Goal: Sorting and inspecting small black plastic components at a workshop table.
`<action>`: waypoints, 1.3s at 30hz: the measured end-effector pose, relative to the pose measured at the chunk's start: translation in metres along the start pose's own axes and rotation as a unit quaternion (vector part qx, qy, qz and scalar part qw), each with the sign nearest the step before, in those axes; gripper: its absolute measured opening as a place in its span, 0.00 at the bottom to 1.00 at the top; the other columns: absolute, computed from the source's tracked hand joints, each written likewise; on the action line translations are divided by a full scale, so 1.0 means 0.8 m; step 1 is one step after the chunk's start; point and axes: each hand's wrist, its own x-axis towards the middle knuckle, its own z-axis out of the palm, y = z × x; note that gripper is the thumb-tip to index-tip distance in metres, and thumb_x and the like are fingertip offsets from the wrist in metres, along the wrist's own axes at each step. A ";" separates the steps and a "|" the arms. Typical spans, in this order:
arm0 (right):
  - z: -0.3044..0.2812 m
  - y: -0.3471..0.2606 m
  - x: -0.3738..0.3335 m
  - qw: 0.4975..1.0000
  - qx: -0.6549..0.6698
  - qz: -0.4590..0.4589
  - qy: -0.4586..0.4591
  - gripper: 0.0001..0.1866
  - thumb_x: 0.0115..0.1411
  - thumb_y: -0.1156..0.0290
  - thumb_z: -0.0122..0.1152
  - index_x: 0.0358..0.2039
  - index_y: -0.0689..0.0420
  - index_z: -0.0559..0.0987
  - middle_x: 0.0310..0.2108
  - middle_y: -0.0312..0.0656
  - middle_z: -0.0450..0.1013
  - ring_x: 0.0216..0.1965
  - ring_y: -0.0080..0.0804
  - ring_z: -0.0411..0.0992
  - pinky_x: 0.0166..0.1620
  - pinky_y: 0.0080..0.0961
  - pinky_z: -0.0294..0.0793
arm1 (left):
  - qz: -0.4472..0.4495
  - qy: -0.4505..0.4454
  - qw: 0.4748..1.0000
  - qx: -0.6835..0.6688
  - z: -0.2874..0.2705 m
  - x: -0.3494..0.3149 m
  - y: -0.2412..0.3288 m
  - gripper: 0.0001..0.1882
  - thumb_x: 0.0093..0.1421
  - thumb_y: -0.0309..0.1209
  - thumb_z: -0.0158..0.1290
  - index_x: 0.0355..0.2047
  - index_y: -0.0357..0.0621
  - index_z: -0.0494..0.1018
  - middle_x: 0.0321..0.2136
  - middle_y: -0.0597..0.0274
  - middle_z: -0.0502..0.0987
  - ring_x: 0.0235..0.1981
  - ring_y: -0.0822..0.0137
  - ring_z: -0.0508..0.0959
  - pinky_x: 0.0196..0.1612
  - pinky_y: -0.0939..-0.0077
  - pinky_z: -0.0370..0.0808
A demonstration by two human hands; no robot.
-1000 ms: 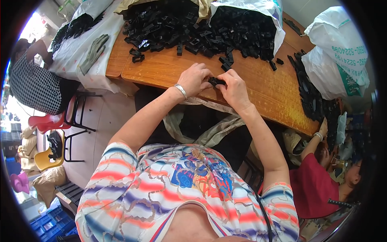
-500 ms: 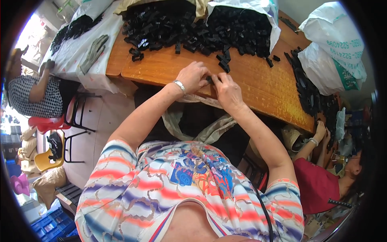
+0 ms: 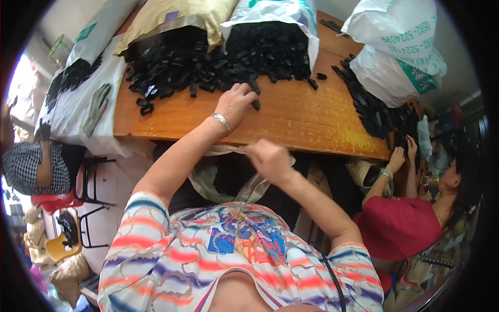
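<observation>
My left hand [image 3: 236,106] reaches over the wooden table [image 3: 306,117] to small black plastic parts [image 3: 255,105] lying just off the front of a big pile. Its fingers are curled and its fingertips meet one of these parts; the grip is partly hidden. My right hand [image 3: 271,161] is nearer to me, at the table's front edge, above the rim of a pale cloth bag [image 3: 200,179] that hangs open below. Motion blurs its curled fingers, and I cannot make out anything in them.
The pile of black parts [image 3: 171,67] spills from a tan sack [image 3: 176,13] and a white sack [image 3: 270,13]. At right, a person in a red shirt [image 3: 400,223] handles longer black strips [image 3: 369,109]. A person in checks [image 3: 26,166] sits at left near a grey glove [image 3: 96,109].
Both hands were together at the table edge over a small black part. Now they are apart: the left has gone forward to the loose parts, the right back over the bag. The view has shifted.
</observation>
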 end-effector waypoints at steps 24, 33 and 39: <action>-0.105 0.213 0.082 0.885 0.209 0.413 0.045 0.09 0.61 0.73 0.59 0.40 0.63 0.79 0.29 0.41 0.76 0.23 0.27 0.76 0.26 0.26 0.77 | -0.103 -0.065 0.986 -0.115 -0.041 -0.059 0.025 0.16 0.50 0.30 0.63 0.40 0.46 0.76 0.37 0.57 0.73 0.44 0.53 0.73 0.45 0.63 0.74; -0.069 0.137 0.048 0.931 0.112 0.344 0.047 0.09 0.60 0.70 0.62 0.36 0.64 0.79 0.24 0.41 0.75 0.23 0.26 0.75 0.26 0.26 0.72 | -0.120 -0.002 0.983 -0.141 -0.030 -0.070 0.015 0.16 0.49 0.28 0.63 0.40 0.43 0.76 0.39 0.57 0.74 0.45 0.53 0.72 0.49 0.63 0.73; -0.076 0.113 0.047 0.975 -0.049 0.217 0.021 0.14 0.56 0.73 0.64 0.43 0.60 0.80 0.36 0.48 0.74 0.36 0.44 0.76 0.41 0.35 0.75 | -0.143 -0.020 0.980 -0.140 -0.031 -0.075 0.014 0.15 0.49 0.28 0.64 0.38 0.42 0.77 0.38 0.56 0.73 0.45 0.54 0.72 0.50 0.63 0.73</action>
